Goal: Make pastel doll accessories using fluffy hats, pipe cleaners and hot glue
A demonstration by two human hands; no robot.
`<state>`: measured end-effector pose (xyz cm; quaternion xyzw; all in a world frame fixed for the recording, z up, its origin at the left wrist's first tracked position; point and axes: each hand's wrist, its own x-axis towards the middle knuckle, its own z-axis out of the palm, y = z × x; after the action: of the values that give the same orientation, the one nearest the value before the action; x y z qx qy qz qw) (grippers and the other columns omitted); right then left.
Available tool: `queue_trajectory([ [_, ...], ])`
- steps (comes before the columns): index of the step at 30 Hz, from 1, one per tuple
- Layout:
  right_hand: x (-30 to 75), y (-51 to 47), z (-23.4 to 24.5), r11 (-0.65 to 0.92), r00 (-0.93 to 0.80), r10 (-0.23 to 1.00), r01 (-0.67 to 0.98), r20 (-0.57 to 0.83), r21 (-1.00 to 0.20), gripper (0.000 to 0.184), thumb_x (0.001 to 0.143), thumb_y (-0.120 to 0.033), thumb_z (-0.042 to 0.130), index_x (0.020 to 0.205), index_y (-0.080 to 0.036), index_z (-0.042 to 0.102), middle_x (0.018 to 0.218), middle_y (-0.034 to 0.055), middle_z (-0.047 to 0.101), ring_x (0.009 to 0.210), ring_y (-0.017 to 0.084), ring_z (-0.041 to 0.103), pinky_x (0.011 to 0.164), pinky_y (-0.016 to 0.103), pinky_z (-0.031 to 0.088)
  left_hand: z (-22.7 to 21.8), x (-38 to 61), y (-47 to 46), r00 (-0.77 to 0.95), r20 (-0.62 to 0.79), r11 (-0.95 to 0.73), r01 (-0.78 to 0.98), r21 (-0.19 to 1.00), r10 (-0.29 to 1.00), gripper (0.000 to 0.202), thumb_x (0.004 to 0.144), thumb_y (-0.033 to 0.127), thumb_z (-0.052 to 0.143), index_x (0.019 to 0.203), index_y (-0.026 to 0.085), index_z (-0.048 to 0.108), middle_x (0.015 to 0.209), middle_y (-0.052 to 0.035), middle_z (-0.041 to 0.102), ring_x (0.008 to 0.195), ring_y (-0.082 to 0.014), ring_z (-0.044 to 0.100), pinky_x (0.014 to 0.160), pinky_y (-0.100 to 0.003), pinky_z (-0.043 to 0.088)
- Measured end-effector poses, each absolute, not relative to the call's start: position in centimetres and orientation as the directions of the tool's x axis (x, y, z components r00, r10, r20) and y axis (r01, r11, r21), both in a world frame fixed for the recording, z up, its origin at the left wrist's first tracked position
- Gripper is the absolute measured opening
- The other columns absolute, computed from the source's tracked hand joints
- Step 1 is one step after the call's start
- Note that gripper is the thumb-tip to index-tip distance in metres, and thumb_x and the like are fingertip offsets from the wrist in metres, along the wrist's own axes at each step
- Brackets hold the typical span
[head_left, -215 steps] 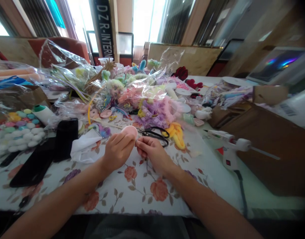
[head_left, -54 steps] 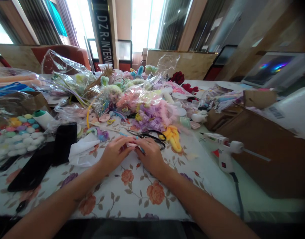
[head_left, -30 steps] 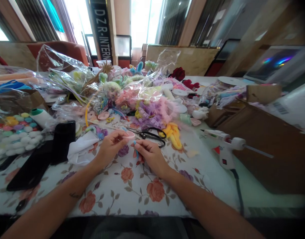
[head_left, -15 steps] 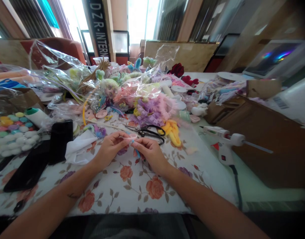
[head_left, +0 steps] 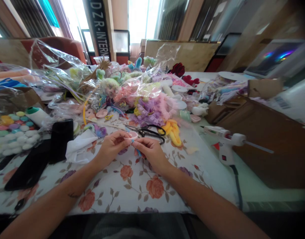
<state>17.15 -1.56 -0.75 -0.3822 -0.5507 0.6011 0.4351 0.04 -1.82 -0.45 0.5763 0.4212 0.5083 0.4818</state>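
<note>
Above the middle of the floral tablecloth (head_left: pixel 105 186), my left hand (head_left: pixel 112 146) pinches a small pale pink ring-shaped piece (head_left: pixel 133 136). Close beside it, my right hand (head_left: pixel 151 153) is closed on a thin light-blue strip (head_left: pixel 139 153), whose upper end meets the near side of the ring and whose lower end hangs below my fingers. My fingertips almost touch and hide part of both pieces. Black-handled scissors (head_left: pixel 152 131) lie just beyond my hands, with a yellow fuzzy bundle (head_left: pixel 173 132) to their right.
A glue gun (head_left: pixel 224 146) stands at the right before a cardboard box (head_left: pixel 262 146). Two black phones, one a phone (head_left: pixel 61 141), lie left near a white cloth (head_left: pixel 81 146). Pom-poms (head_left: pixel 18 136) fill the far left. Behind is a heap of craft materials (head_left: pixel 149 111) and plastic wrap.
The pink ring has tipped up slightly, so more of its round opening shows. Both hands stay in nearly the same place.
</note>
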Motion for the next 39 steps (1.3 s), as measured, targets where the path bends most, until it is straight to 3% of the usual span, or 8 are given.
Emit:
queue_trajectory([
  [7, 17.1, -1.9, -0.3, -0.039, -0.313, 0.950, -0.101, -0.005, -0.994, 0.023, 0.077, -0.039, 0.067, 0.074, -0.016, 0.070, 0.053, -0.0029, 0.056, 0.045, 0.007, 0.037, 0.041, 0.019, 0.033, -0.6, 0.1, -2.0, 0.058, 0.359, -0.364, 0.157, 0.918, 0.932, 0.015, 0.076, 0.033, 0.072, 0.078, 0.019, 0.068, 0.093, -0.0075, 0.067, 0.089, -0.0196, 0.062, 0.075, -0.030, 0.052],
  [11, 17.0, -1.8, -0.6, -0.006, -0.281, 0.960, -0.069, 0.013, -0.998, 0.024, 0.077, -0.038, 0.066, 0.071, -0.015, 0.068, 0.051, -0.0028, 0.053, 0.045, 0.007, 0.036, 0.041, 0.019, 0.031, -0.8, -0.1, -2.1, 0.088, 0.535, -0.527, 0.367, 0.767, 0.840, 0.008, 0.080, 0.028, 0.068, 0.079, 0.021, 0.071, 0.093, -0.0075, 0.068, 0.090, -0.0197, 0.063, 0.078, -0.030, 0.051],
  [15, 17.0, -1.7, -1.2, 0.049, -0.249, 0.967, -0.043, 0.059, -0.998, 0.025, 0.077, -0.038, 0.066, 0.069, -0.015, 0.065, 0.053, -0.0026, 0.052, 0.047, 0.008, 0.038, 0.042, 0.020, 0.033, -1.1, -0.2, -2.2, 0.145, 0.638, -0.623, 0.457, 0.635, 0.757, 0.008, 0.083, 0.024, 0.064, 0.084, 0.022, 0.072, 0.094, -0.0075, 0.070, 0.089, -0.0189, 0.064, 0.085, -0.033, 0.050],
  [19, 16.9, -1.9, -1.3, 0.054, -0.244, 0.968, -0.052, 0.065, -0.997, 0.023, 0.077, -0.038, 0.065, 0.069, -0.016, 0.064, 0.054, -0.0034, 0.049, 0.048, 0.010, 0.040, 0.041, 0.021, 0.040, -1.2, -0.1, -2.3, 0.160, 0.676, -0.657, 0.471, 0.588, 0.720, 0.010, 0.084, 0.022, 0.063, 0.087, 0.023, 0.073, 0.094, -0.0067, 0.070, 0.089, -0.0185, 0.065, 0.086, -0.032, 0.051],
  [39, 16.8, -2.3, -1.6, 0.105, -0.196, 0.974, -0.045, 0.112, -0.993, 0.021, 0.080, -0.034, 0.061, 0.067, -0.017, 0.062, 0.055, -0.0034, 0.048, 0.050, 0.010, 0.041, 0.044, 0.021, 0.042, -1.8, 0.3, -3.2, 0.229, 0.728, -0.710, 0.530, 0.464, 0.646, 0.018, 0.085, 0.016, 0.060, 0.092, 0.025, 0.074, 0.092, -0.0043, 0.073, 0.084, -0.0169, 0.066, 0.079, -0.028, 0.051],
])
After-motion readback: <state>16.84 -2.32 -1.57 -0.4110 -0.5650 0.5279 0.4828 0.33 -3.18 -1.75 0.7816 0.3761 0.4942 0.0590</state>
